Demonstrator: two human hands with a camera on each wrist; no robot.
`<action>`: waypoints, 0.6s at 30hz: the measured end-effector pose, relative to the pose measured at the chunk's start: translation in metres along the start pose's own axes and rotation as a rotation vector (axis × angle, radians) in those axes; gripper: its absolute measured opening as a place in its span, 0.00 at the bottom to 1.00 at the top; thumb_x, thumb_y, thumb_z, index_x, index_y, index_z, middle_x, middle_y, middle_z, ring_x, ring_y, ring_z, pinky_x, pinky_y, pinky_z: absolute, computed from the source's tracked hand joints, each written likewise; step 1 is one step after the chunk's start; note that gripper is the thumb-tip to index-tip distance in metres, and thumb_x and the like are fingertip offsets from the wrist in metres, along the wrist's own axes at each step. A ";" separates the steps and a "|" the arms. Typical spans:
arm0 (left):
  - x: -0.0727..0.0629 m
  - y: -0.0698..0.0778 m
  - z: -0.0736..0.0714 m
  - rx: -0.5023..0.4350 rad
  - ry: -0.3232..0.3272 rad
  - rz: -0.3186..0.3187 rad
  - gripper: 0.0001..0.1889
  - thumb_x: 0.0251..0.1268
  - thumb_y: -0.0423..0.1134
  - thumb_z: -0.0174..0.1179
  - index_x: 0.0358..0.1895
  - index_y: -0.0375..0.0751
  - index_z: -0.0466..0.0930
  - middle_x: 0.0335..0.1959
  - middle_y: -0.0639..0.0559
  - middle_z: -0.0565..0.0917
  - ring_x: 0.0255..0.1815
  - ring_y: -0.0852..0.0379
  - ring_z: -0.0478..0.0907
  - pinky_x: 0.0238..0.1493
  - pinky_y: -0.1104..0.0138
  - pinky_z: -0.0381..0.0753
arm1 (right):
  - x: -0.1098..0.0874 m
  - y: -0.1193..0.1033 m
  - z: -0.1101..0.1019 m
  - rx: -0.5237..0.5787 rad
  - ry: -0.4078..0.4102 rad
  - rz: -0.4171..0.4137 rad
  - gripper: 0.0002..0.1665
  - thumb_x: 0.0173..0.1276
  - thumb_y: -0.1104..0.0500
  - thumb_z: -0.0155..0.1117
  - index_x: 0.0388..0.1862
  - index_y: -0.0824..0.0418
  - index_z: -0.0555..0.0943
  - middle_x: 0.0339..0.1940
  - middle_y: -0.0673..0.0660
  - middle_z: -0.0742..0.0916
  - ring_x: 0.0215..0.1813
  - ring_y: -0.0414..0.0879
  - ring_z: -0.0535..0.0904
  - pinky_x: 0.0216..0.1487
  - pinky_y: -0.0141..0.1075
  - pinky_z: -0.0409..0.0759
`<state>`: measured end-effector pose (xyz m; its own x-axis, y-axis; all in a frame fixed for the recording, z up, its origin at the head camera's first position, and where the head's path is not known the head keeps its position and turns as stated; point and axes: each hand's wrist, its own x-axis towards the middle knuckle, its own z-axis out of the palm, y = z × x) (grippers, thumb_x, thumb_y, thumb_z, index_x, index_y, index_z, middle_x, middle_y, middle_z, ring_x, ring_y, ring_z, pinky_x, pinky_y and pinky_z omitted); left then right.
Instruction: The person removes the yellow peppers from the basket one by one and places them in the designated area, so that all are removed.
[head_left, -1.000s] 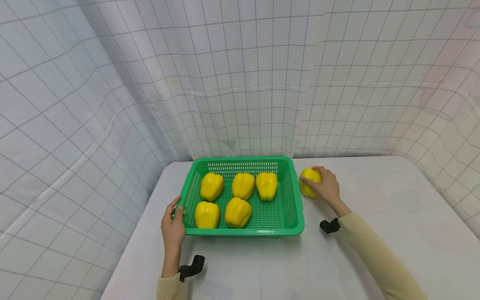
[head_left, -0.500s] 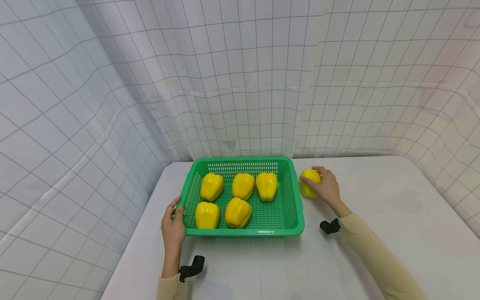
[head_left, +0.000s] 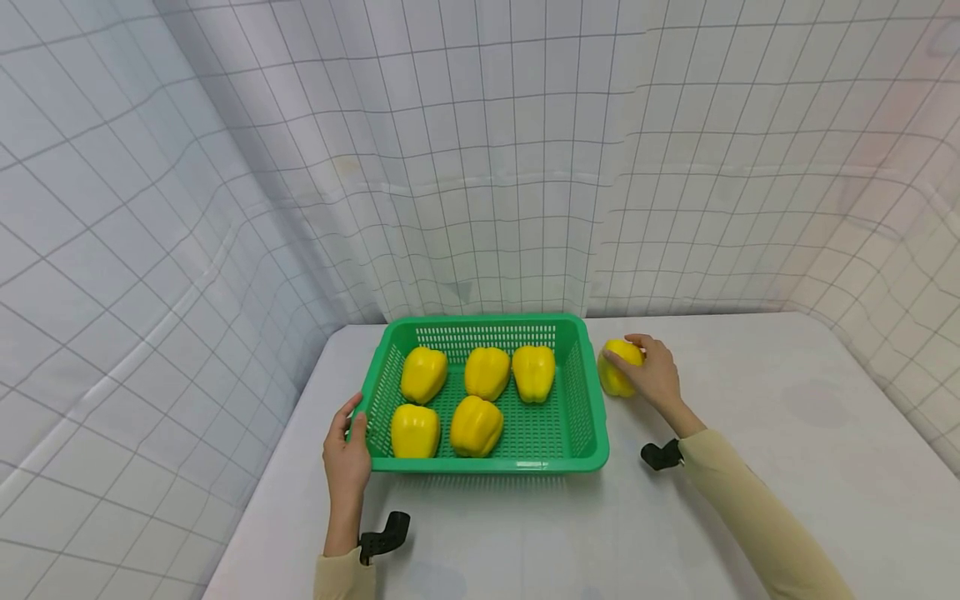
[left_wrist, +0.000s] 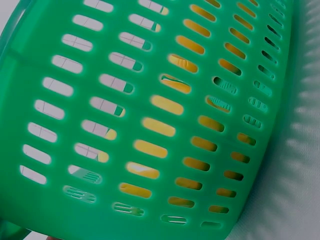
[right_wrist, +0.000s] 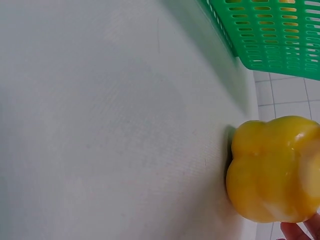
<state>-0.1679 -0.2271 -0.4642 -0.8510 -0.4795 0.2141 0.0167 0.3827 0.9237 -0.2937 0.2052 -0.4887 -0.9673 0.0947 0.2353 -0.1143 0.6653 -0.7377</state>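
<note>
A green slotted plastic basket [head_left: 487, 466] stands on the white table with several yellow bell peppers inside, one of them a bell pepper [head_left: 476, 426] near the front. My left hand [head_left: 347, 446] grips the basket's left rim at the front corner, thumb inside the edge. In the left wrist view the basket wall [left_wrist: 160, 115] fills most of the picture, yellow showing through its slots. Just right of the basket, my right hand [head_left: 654, 375] holds another yellow bell pepper [head_left: 617, 379] between thumb and fingers. The right wrist view shows this bell pepper [right_wrist: 272, 170] close to the table surface, fingertips at its lower edge.
The white table [head_left: 787, 433] extends to the right and in front of the basket. Behind it and to the left hang white grid-patterned sheets [head_left: 480, 167]. A black wrist camera mount [head_left: 385, 536] sits by the left wrist, another mount [head_left: 660, 454] by the right.
</note>
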 end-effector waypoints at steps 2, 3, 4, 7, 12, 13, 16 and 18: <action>0.000 0.000 0.000 -0.002 -0.003 -0.001 0.19 0.76 0.41 0.45 0.64 0.41 0.72 0.58 0.35 0.73 0.41 0.49 0.68 0.36 0.61 0.64 | -0.001 0.000 0.000 0.014 0.005 0.000 0.38 0.64 0.39 0.61 0.60 0.67 0.72 0.56 0.68 0.75 0.56 0.62 0.68 0.53 0.54 0.66; 0.000 0.000 0.000 -0.002 -0.004 -0.002 0.19 0.76 0.41 0.45 0.64 0.40 0.72 0.58 0.35 0.73 0.42 0.49 0.68 0.37 0.61 0.64 | -0.001 0.000 0.000 0.019 0.011 -0.001 0.38 0.64 0.39 0.61 0.60 0.66 0.73 0.56 0.68 0.75 0.56 0.62 0.68 0.54 0.54 0.66; 0.000 0.000 0.000 -0.003 -0.005 0.000 0.19 0.76 0.41 0.45 0.64 0.40 0.72 0.58 0.35 0.73 0.42 0.49 0.68 0.37 0.60 0.64 | -0.001 0.000 0.000 0.022 0.018 -0.007 0.37 0.64 0.39 0.61 0.59 0.67 0.73 0.55 0.68 0.76 0.56 0.62 0.68 0.54 0.54 0.65; 0.000 0.000 0.000 -0.002 -0.005 0.004 0.19 0.76 0.40 0.44 0.64 0.40 0.72 0.58 0.35 0.73 0.41 0.49 0.68 0.36 0.61 0.64 | -0.001 -0.002 -0.001 0.017 0.049 -0.030 0.35 0.65 0.41 0.61 0.58 0.68 0.75 0.54 0.68 0.77 0.55 0.62 0.69 0.53 0.56 0.65; 0.000 0.001 0.000 -0.003 -0.004 0.007 0.19 0.76 0.40 0.45 0.64 0.41 0.72 0.59 0.36 0.73 0.41 0.50 0.67 0.36 0.61 0.64 | 0.001 -0.003 -0.002 -0.005 0.099 -0.061 0.31 0.66 0.45 0.62 0.56 0.69 0.76 0.53 0.68 0.78 0.53 0.63 0.70 0.51 0.58 0.64; 0.000 0.001 0.000 -0.005 -0.004 0.009 0.19 0.76 0.40 0.45 0.64 0.40 0.72 0.60 0.36 0.72 0.41 0.49 0.68 0.36 0.61 0.64 | 0.001 -0.003 -0.002 -0.004 0.109 -0.070 0.30 0.66 0.46 0.62 0.55 0.69 0.77 0.52 0.68 0.79 0.52 0.63 0.70 0.51 0.58 0.63; 0.000 0.000 0.000 -0.007 -0.005 0.010 0.19 0.76 0.40 0.45 0.64 0.40 0.72 0.62 0.36 0.71 0.42 0.49 0.68 0.37 0.60 0.64 | 0.002 -0.002 -0.002 0.007 0.141 -0.097 0.27 0.66 0.49 0.63 0.54 0.69 0.78 0.51 0.68 0.79 0.51 0.63 0.70 0.50 0.57 0.63; 0.000 0.000 0.000 -0.009 -0.005 0.011 0.19 0.76 0.40 0.45 0.64 0.40 0.72 0.63 0.36 0.70 0.43 0.49 0.67 0.37 0.60 0.64 | 0.002 -0.001 -0.003 0.019 0.164 -0.114 0.25 0.66 0.51 0.63 0.52 0.69 0.79 0.50 0.68 0.80 0.50 0.63 0.70 0.49 0.57 0.63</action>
<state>-0.1680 -0.2273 -0.4643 -0.8532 -0.4714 0.2231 0.0310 0.3811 0.9240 -0.2950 0.2066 -0.4853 -0.8981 0.1398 0.4171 -0.2273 0.6644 -0.7120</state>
